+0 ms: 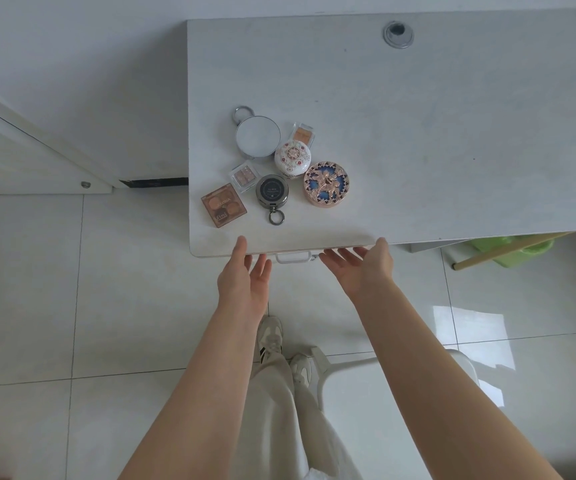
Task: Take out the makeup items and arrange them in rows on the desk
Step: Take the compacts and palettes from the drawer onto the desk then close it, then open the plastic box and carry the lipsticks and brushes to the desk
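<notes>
Several makeup items lie bunched at the front left of the grey desk (418, 133): a silver round compact (258, 136), a small orange palette (302, 134), a white floral compact (293, 157), a blue and gold compact (326, 185), a black round compact (272, 194), a small clear palette (243, 175) and a brown eyeshadow palette (223, 205). My left hand (245, 275) and my right hand (362, 266) are held out, fingers straight, at the desk's front edge on either side of a white drawer handle (293, 258). Neither hand holds anything.
A cable hole (398, 34) sits at the desk's far side. A green bin (515, 249) and a wooden stick (501, 252) stand under the desk at right. A white chair (383, 375) is beside my legs. A white door frame (37, 150) lies at left.
</notes>
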